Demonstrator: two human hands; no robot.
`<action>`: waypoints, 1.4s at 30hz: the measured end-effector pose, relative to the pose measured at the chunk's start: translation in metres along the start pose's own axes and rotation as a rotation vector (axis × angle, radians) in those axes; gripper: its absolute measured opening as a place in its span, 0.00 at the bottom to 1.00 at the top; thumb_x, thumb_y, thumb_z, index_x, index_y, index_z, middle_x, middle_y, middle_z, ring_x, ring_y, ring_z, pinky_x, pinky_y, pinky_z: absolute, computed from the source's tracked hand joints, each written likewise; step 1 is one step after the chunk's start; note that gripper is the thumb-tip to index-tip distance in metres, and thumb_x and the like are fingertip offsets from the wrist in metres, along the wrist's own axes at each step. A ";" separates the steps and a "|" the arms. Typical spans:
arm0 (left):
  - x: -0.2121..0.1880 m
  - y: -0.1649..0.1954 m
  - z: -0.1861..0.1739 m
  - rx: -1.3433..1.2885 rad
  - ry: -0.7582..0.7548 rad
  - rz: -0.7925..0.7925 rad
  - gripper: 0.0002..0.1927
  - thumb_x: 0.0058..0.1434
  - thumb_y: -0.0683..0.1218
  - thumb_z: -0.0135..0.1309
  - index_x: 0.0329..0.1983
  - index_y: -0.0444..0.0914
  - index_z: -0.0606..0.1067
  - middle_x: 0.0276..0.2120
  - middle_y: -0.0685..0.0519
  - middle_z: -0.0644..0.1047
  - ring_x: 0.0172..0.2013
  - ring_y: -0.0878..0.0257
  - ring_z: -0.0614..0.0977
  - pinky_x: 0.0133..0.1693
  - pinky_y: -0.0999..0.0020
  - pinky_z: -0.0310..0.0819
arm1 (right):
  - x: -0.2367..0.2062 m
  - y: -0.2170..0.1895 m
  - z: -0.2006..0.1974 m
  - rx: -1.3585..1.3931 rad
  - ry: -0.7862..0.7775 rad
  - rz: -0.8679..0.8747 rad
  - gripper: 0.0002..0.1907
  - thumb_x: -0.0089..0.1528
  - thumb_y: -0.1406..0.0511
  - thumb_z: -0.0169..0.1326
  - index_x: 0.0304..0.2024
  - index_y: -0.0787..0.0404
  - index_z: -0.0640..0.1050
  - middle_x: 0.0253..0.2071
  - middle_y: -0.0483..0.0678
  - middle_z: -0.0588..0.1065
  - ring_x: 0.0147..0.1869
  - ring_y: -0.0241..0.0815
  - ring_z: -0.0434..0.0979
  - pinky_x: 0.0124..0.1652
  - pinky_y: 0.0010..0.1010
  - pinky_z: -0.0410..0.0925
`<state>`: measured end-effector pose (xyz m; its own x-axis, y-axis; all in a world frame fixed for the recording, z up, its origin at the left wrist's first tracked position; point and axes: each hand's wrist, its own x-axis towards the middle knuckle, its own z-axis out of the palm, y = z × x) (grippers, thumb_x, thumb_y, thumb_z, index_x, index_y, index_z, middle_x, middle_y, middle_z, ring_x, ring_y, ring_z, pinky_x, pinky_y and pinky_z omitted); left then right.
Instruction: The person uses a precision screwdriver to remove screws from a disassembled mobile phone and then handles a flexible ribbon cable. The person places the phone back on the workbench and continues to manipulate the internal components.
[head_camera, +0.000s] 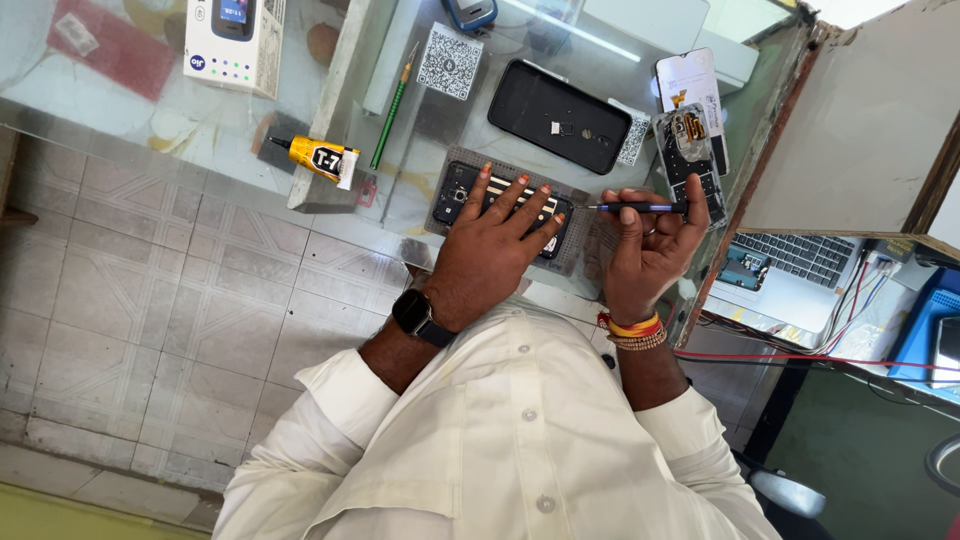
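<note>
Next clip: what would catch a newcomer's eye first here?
The left hand lies spread flat over an opened phone on a grey work mat at the centre of the glass counter. Beside it, the right hand holds a thin screwdriver. A yellow glue tube lies to the left.

A glass-topped bench (250, 150) carries everything. Near its front edge lies a grey perforated work mat (580, 205), and on it an opened black phone (465, 190). Just beyond the mat rests a black phone back cover (558, 116), with a small square patterned card (450, 62) to its left. A green pencil (393, 110) lies at a slant left of the mat, and further left a yellow glue tube (318, 157) lies on its side. A white phone box (233, 42) sits at the far left. At the right end lies a stripped phone frame (690, 160), partly over a white card (692, 80).
</note>
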<state>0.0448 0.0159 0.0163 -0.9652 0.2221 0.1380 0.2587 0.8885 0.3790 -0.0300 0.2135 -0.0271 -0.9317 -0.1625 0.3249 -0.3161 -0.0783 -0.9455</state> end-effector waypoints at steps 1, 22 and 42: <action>0.000 0.000 0.001 -0.011 -0.013 -0.005 0.40 0.42 0.51 0.70 0.63 0.42 0.76 0.66 0.43 0.70 0.69 0.45 0.65 0.69 0.33 0.43 | 0.001 0.000 0.000 0.010 0.002 0.002 0.33 0.76 0.78 0.48 0.78 0.59 0.50 0.55 0.57 0.76 0.57 0.47 0.83 0.56 0.36 0.80; 0.000 -0.001 0.002 0.038 -0.024 0.001 0.40 0.44 0.52 0.72 0.64 0.44 0.75 0.67 0.44 0.69 0.71 0.47 0.64 0.71 0.33 0.41 | 0.003 0.005 0.001 -0.037 -0.028 0.016 0.33 0.76 0.78 0.48 0.78 0.59 0.50 0.55 0.58 0.76 0.57 0.47 0.83 0.54 0.34 0.80; -0.002 -0.002 0.003 0.026 -0.001 0.005 0.37 0.47 0.49 0.70 0.63 0.44 0.75 0.67 0.44 0.70 0.71 0.47 0.64 0.71 0.33 0.40 | 0.000 0.005 0.000 -0.044 -0.030 -0.018 0.34 0.76 0.78 0.48 0.78 0.58 0.50 0.53 0.58 0.76 0.58 0.47 0.83 0.56 0.35 0.79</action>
<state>0.0466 0.0146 0.0128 -0.9638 0.2273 0.1390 0.2627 0.8976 0.3541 -0.0314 0.2129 -0.0320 -0.9201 -0.1905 0.3421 -0.3412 -0.0386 -0.9392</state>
